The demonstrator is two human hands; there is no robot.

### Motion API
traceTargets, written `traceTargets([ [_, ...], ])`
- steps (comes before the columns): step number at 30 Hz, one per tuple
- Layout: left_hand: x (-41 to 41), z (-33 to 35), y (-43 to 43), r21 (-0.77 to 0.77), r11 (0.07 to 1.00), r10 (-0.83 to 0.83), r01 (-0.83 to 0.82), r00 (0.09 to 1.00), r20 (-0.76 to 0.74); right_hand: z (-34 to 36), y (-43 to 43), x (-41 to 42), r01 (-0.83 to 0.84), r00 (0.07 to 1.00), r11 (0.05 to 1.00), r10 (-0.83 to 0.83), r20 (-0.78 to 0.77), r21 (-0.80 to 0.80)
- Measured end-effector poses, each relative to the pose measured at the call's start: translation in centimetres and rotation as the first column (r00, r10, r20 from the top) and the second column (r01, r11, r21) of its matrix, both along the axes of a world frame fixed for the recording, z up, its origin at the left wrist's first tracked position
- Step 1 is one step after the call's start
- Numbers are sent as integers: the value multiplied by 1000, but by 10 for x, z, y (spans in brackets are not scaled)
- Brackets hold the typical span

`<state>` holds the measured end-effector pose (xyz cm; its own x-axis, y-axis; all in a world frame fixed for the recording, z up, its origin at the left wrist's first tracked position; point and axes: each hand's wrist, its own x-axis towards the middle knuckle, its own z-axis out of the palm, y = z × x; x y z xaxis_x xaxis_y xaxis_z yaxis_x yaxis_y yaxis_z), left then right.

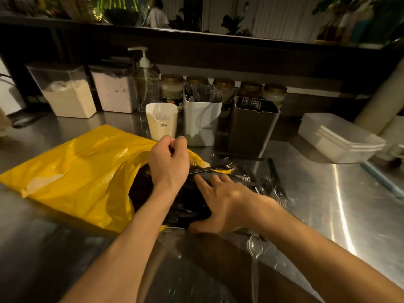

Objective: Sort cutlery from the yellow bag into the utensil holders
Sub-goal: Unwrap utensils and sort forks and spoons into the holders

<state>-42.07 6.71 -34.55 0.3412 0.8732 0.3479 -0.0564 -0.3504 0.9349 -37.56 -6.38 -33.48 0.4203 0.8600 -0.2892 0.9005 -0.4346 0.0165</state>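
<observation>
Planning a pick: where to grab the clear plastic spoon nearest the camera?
Pinch the clear spoon by its thin handle, from above: it lies flat on the steel counter, bowl away, handle running toward the person.

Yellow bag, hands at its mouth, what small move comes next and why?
Probably close the right hand on the black fork lying at the yellow bag mouth: the left hand holds the rim up, the right lies open beside the fork, and the grey holder seems to hold forks.
</observation>
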Motion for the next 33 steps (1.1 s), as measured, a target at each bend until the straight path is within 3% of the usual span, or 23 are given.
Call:
traceTargets([
  [4,-1,0,2,-16,1000,0,0,1000,16,-2,19,-3,-34,993,998,39,108,-45],
  [8,0,-1,3,-15,1000,-17,17,999,35,-12,28,-7,44,985,999,-42,168,-8],
  [13,1,-4,3,37,999,-15,13,999,40,-23,22,-3,41,953,992,-75,294,121],
  [17,1,-4,7,64,998,4,-10,995,96,-8,8,13,-32,961,957,-50,271,288],
  [19,0,-6,6,96,995,13,-25,992,126,2,-1,22,-56,955,963,-25,297,262],
  [23,-2,-6,2,230,972,9,-54,981,192,18,-20,42,-4,957,981,-52,285,192],
  [26,-5,-5,-1,353,932,4,-88,972,233,20,-35,60,84,962,960,-148,229,267],
  [33,-6,-12,-11,681,732,-138,10,981,133,29,-53,79,86,944,916,-201,262,392],
])
